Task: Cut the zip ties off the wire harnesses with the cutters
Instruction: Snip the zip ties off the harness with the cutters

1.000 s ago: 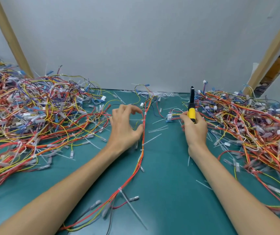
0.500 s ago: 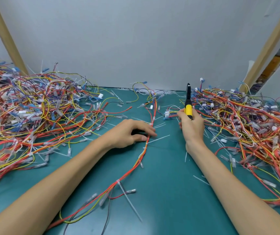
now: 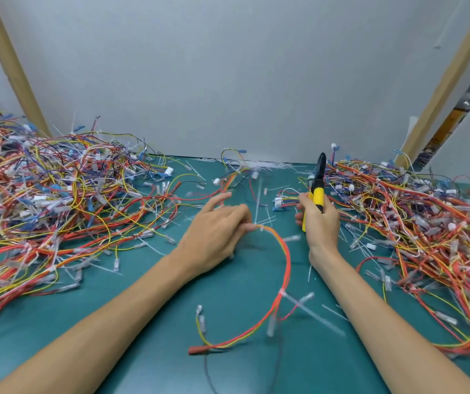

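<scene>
One orange-and-yellow wire harness (image 3: 287, 260) is being worked on in the middle of the green bench (image 3: 148, 322), between the two forearms. Its upper end is being pinched by the left hand (image 3: 216, 231), whose grip is closed on the wires with the fingertips. A white zip tie (image 3: 282, 292) with a long tail is being carried lower on this harness, so this one is judged as not yet finished; the picture is blurred there. The cutters (image 3: 317, 186) are being held by the right hand (image 3: 320, 223), the grip clamped round the yellow handles, with the black tip pointing up and away from the harness. Whether the blades are apart cannot be told.

Thin white cut-off strips (image 3: 267, 164) are lying scattered at the back of the bench, so some cutting is judged as done. Two big tangled heaps are lying on the bench, a left heap (image 3: 43, 200) and a right heap (image 3: 413, 217). White ties are being seen in both, so much work is probably left, and which heap is finished cannot be told.

No box or tray is being shown; the harnesses are being kept loose, straight on the bench.
</scene>
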The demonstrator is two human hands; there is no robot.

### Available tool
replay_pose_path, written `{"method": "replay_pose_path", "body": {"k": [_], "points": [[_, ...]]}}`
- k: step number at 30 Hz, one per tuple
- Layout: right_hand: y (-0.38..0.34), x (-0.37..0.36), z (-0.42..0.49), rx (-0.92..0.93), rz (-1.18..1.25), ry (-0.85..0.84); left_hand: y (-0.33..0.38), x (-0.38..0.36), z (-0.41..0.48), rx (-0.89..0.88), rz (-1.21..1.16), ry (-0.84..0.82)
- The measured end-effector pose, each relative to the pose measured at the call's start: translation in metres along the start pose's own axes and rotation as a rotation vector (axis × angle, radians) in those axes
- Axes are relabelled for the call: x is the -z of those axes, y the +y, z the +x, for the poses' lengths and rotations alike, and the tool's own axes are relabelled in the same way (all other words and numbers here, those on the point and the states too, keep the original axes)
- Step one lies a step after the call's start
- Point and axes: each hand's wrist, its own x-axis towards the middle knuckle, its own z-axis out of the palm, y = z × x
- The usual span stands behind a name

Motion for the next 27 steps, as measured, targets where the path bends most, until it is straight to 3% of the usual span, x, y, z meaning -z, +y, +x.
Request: {"method": "replay_pose_path", "body": {"k": [5,9,13,18,22,27], "points": [[-0.007,0.002,0.007,-0.158,0.272,0.026,0.006,0.001,-0.001,0.241,-0.216,0.2],[-0.011,0.005,0.008,-0.203,0.35,0.004,-0.003,-0.002,0.002,0.329,-0.37,0.207],[-0.012,0.007,0.008,-0.199,0.398,-0.075,-0.007,-0.005,0.001,0.423,-0.264,0.156],[-0.014,0.017,0.009,-0.21,0.442,-0.193,-0.008,-0.003,0.0,0.43,0.093,0.114],[-0.016,0.031,0.017,-0.278,0.461,-0.255,-0.012,-0.006,-0.001,0.488,0.104,0.082],[-0.022,0.044,0.026,-0.29,0.533,-0.199,-0.021,-0.004,-0.001,0.507,-0.039,0.037]]}}
